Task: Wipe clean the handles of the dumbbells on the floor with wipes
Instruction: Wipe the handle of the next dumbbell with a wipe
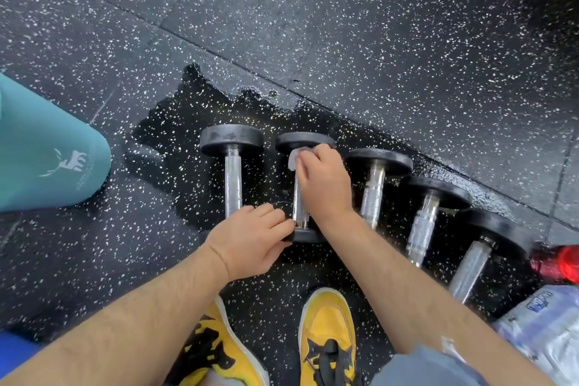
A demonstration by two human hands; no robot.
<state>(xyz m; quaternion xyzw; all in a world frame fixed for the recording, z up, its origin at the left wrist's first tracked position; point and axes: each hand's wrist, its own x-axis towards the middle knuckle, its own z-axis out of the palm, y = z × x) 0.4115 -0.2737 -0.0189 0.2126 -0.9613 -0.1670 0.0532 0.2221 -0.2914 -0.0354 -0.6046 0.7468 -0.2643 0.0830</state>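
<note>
Fingers (308, 163) of the right hand (326, 188) are closed round a white wipe (294, 160), which is pressed on the far end of the handle (299, 207) of the second dumbbell (305, 138) from the left in the head view. Its near head is gripped by the left hand (250, 238). Five dumbbells are laid side by side on the partly wet floor (376, 25). Wiping of this handle seems to be in hand; next, the wipe should probably be drawn along the handle while rolling is prevented.

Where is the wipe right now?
Near the middle of the head view, the wipe is held in the right hand against the far end of the second dumbbell from the left.
</note>
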